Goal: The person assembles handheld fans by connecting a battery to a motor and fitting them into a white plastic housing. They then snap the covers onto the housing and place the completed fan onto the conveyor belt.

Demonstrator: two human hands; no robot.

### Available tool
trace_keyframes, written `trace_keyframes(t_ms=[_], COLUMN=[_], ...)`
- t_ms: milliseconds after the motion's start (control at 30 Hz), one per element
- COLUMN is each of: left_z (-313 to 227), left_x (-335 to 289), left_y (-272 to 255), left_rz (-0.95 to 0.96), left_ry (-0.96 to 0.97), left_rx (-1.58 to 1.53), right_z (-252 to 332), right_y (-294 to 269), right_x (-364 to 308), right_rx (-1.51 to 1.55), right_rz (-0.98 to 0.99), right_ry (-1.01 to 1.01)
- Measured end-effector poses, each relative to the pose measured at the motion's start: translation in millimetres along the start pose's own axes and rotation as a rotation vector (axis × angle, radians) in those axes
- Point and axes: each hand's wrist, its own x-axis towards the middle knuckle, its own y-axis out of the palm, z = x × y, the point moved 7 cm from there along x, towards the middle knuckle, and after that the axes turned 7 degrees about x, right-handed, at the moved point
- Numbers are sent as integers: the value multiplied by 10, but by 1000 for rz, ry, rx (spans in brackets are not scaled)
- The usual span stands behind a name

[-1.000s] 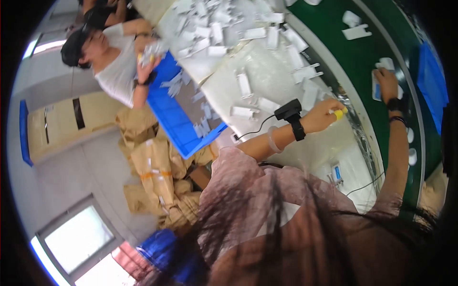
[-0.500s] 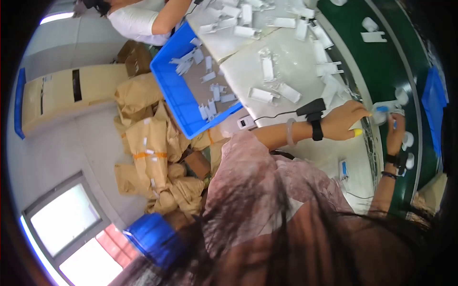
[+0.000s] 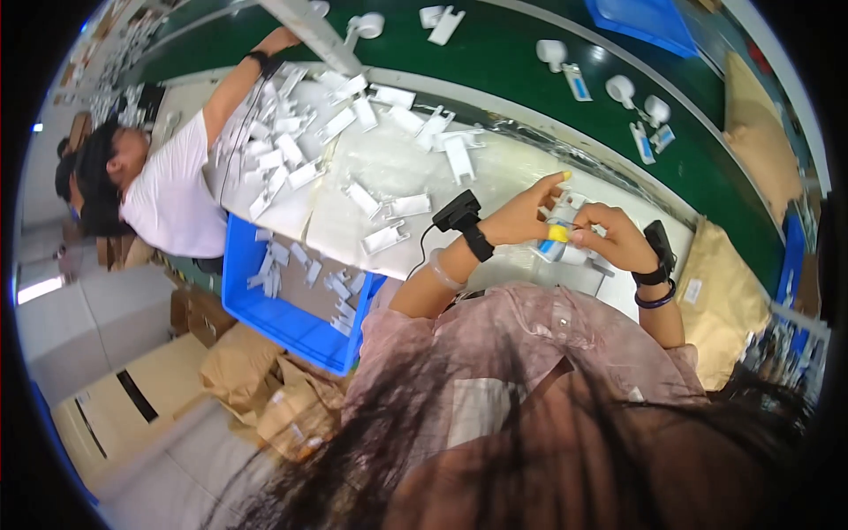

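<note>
In front of my body, my left hand (image 3: pixel 521 216) is closed around a white plastic part (image 3: pixel 566 205) with a blue patch on it. Yellow covers sit on the thumb and a fingertip of that hand. My right hand (image 3: pixel 621 240) comes in from the other side, its thumb and index finger pinched together against the part. Whatever lies between those two fingertips is too small to make out. Below the hands a white rounded piece (image 3: pixel 576 255) shows partly, the rest hidden by fingers.
White plastic housings (image 3: pixel 408 206) lie scattered over the worktable (image 3: pixel 340 231). A green conveyor (image 3: pixel 503 88) beyond carries white round-headed parts (image 3: pixel 621 90) and blue-marked pieces (image 3: pixel 643 143). A blue bin (image 3: pixel 231 296) holds more housings. A co-worker (image 3: pixel 177 190) reaches across at left. A brown paper bag (image 3: pixel 720 296) stands right.
My view has turned toward the table and conveyor. Both hands have come back from the conveyor to in front of my body, now together at the white part.
</note>
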Motion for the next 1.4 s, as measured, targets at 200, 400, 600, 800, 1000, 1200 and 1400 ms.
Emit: trace_keyframes(t_ms=[200,400,600,800,1000,1200,1400], left_z=[-199,-454,-750,-549,-481,-542,-591], left_x=[-115,-230,-295,-235,-191,-204,-229], left_y=[335,333,429,506,584,642,685], left_rz=[257,183,100,-63,-91,-118,-29], left_ry=[-145,-217,-189,-138,-158,-149,-84], left_rx=[-71,74,396,-147,-208,-253,-65], right_z=[2,-97,-281,-24,81,41,206], right_y=[145,242,118,-33,1,39,91], right_x=[-348,-643,-813,-988,-1028,-1015,-988], right_rx=[143,176,258,-8,-52,-44,-296], right_rz=[-34,-11,-419,-860,-988,-936,-928], right_ry=[5,154,6,-196,-304,-280,-469])
